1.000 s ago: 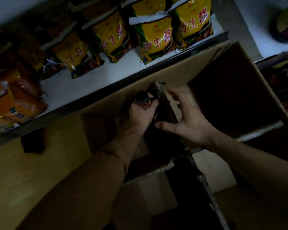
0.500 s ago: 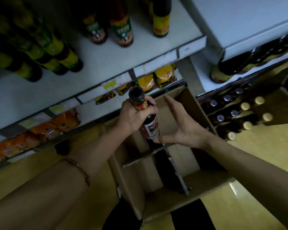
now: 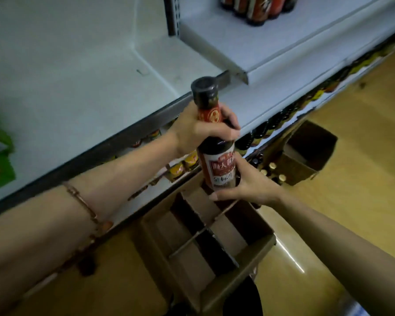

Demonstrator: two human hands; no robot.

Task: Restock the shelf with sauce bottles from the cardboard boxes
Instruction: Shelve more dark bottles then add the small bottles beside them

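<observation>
- The white shelf (image 3: 82,71) ran across the upper part of the view, and a wide part of its surface was bare. A few dark bottles (image 3: 258,8) stood at the back of the next section.
- On the floor below stood the cardboard box (image 3: 244,256) with its dividers. The cells I could see into looked mostly empty. A second box (image 3: 306,156) with bottle caps inside stood further along, near the shelf foot.
- The sauce bottle (image 3: 214,137) was upright, in the air above the open box and just in front of the shelf edge. Its cap reached about to the level of the shelf surface.
- I judged that the step in hand was carrying one bottle from the box to the shelf. The next move would need the bottle raised a little more to clear the shelf edge, then set down upright on the bare surface.
- The left hand (image 3: 198,131) had its grip closed tight around the neck, fingers wrapped over the red neck label.
- The right hand (image 3: 246,183) held the lower body, thumb under the base area and fingers curled around the white label.
</observation>
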